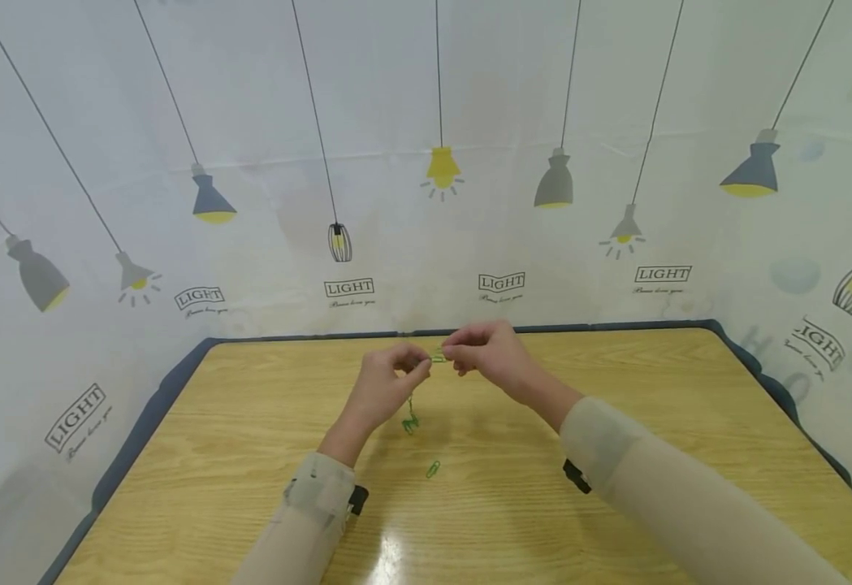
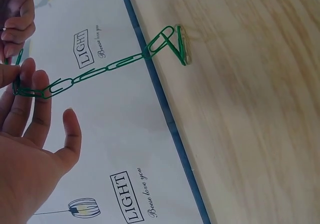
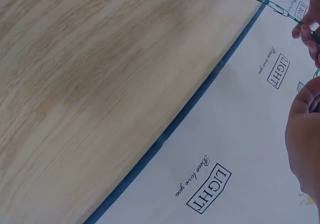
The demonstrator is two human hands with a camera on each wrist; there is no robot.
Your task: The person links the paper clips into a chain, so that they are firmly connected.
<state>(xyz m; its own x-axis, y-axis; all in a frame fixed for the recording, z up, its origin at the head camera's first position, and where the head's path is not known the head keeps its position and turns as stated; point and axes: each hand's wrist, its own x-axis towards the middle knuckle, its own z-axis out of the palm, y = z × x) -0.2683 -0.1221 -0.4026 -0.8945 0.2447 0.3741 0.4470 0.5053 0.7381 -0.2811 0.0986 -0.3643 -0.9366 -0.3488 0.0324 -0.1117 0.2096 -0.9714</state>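
My left hand [image 1: 380, 388] pinches the upper end of a chain of linked green paper clips [image 2: 90, 75] between thumb and fingertips. From there the chain hangs down, and its lowest clips [image 1: 410, 423] lie bunched on the tabletop. Close beside it, my right hand [image 1: 495, 357] pinches a green paper clip [image 1: 438, 358] that spans the small gap between both hands' fingertips. The right fingers partly hide this clip. In the left wrist view the little finger of my left hand [image 2: 37, 149] stands apart from the chain.
A single green paper clip [image 1: 433, 469] lies on the wooden table [image 1: 250, 455], nearer to me than the chain. Behind the table's dark blue edge [image 2: 167, 115] hangs a white curtain [image 1: 389, 97] printed with lamps.
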